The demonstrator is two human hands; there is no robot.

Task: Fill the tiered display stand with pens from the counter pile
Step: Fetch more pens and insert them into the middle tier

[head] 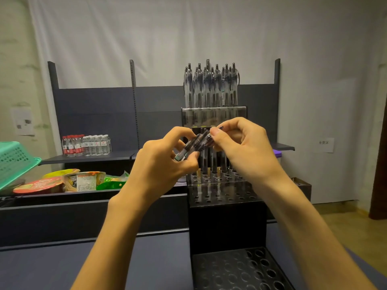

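both hands are raised in front of the tiered display stand (227, 222), a black stepped rack with rows of round holes that stands on the blue-grey tabletop (146, 266). the left hand (161, 162) has its fingers curled round a small bundle of pens (193, 146), which lie slanted from lower left to upper right between the two hands. the right hand (243, 149) pinches the upper end of one pen of that bundle between thumb and forefinger, its other fingers curled. the top tier of the stand carries a dense group of upright pens (210, 88) with clear barrels. the middle tier (219, 178), partly hidden behind the hands, holds a few upright pens in its back holes, while its front holes are open. the lowest tier (240, 271), nearest the camera, shows only open holes. to the left, a dark tray (83, 197) holds instant noodle cups (83, 181) and green snack packets (113, 182). a green plastic basket (14, 162) sits at the far left edge. packs of bottled water (85, 145) stand on a dark shelf (88, 159) behind.
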